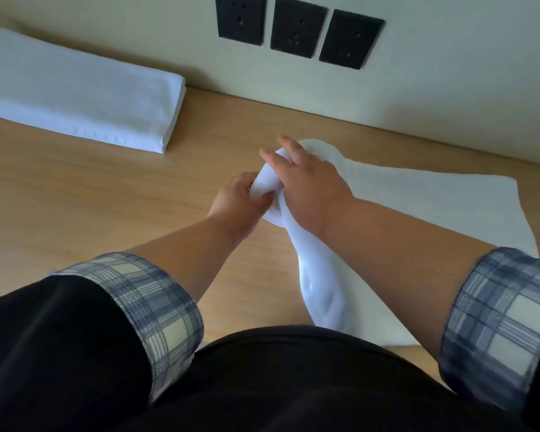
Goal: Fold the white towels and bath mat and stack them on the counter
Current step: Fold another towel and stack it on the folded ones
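On the table, left hand and right hand grasp the bunched white towel, apparently to straighten it for folding.

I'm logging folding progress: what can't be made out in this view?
Head view only.
Folded towel: its left end is cut off by the frame edge.
Loose white cloth: near edge hidden by the right forearm; towel or bath mat, cannot tell.
Right hand: thumb hidden under the palm, so its grip is unclear.
Left hand: fingertips buried in the cloth.
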